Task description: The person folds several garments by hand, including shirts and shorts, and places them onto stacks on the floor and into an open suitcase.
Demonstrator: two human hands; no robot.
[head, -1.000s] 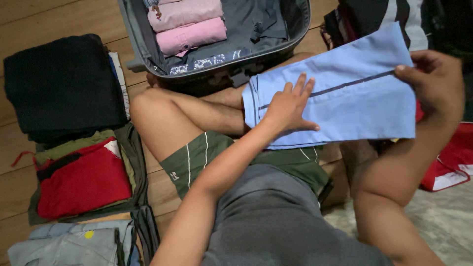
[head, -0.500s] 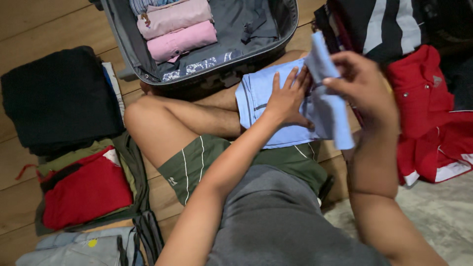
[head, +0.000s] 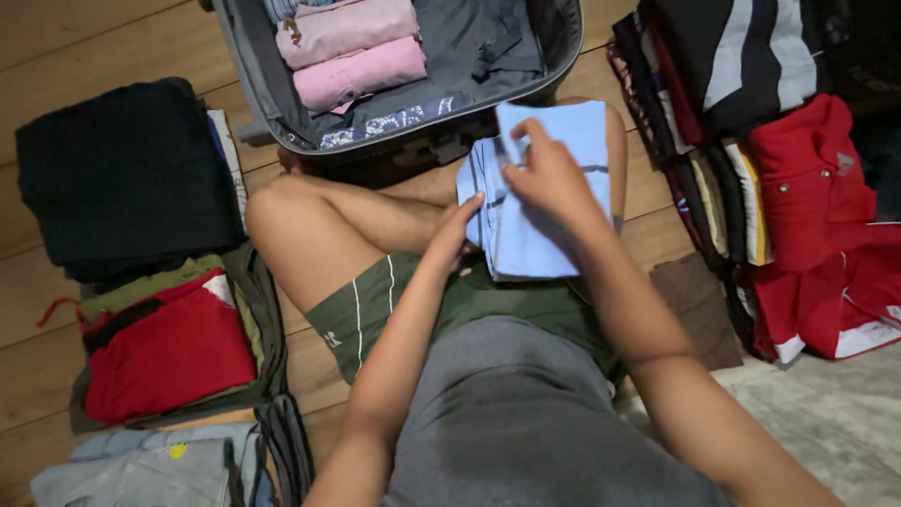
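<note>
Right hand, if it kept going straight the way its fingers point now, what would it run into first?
The right hand points up-left across the folded blue shirt. Straight on, it would probably first meet the open suitcase at its near rim, though depth is unclear.

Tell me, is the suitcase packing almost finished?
Not nearly. Two pink folded tops already lie in the open suitcase. Left hand and right hand are folding a light blue shirt on the lap. Piles remain: black stack, red garment, red clothes.
</note>
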